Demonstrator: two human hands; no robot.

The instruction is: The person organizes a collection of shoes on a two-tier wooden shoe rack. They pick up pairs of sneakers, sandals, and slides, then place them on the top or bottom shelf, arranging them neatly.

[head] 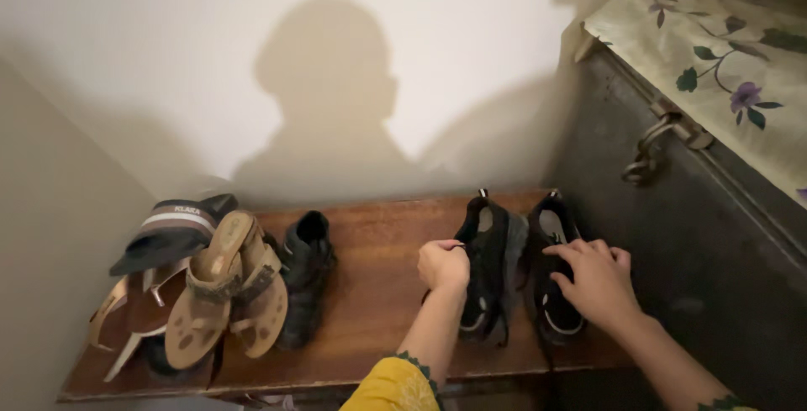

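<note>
Sneakers: two black sneakers, left sneaker [486,270] and right sneaker [552,272], stand side by side at the right end of the shelf [370,293], toes toward the person, heels toward the wall [252,58].
Left hand: left hand [443,264] is curled shut on the left side of the left sneaker, fingers pinching the collar edge.
Right hand: right hand [598,281] lies on top of the right sneaker, fingers spread and loose, fingertips touching the opening; it grips nothing.
Sleeves: a yellow sleeve [395,386] with dark trim shows on the left arm.
Shelf: low, brown, wooden, set in a corner against the pale wall.
Boot: a black boot [304,281] stands near the middle-left, well apart from the sneakers.
Sandals: tan sandals [227,289] lean in a pile just beside the boot, with a metallic sandal [126,327] at the far left.
Slipper: a dark striped slipper [172,230] lies on top of the pile.
Trunk: a dark metal trunk [672,251] stands just right of the shelf, with a hasp [660,142] on its front.
Cloth: a floral cloth [723,50] covers the trunk's top.
Shadow: the person's shadow [328,100] falls on the wall.
</note>
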